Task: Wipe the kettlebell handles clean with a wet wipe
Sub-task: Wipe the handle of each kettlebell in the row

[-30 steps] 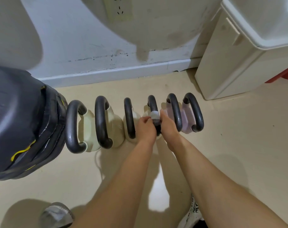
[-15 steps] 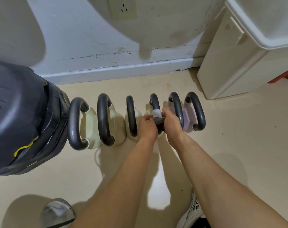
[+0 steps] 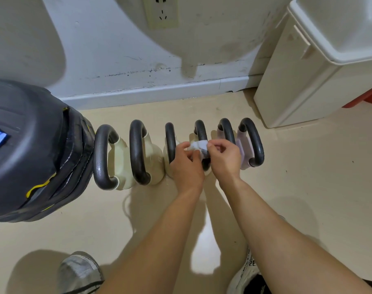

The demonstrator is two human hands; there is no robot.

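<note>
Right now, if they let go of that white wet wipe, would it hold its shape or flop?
Probably flop: the thin white wet wipe is crumpled around the dark kettlebell handle, following its curve. Likely very light, since fingertips of the left hand and right hand pinch it easily.

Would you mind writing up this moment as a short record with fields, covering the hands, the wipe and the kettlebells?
setting: floor beside a wall
kettlebells: six in a row, dark handles
handle being wiped: fourth from the left
wet wipe: white, wrapped over that handle
left hand: pinching the wipe's left end
right hand: pinching the wipe's right end
bodies: four cream on the left, two pale purple on the right
nearby: black bag left, white bin right
</note>
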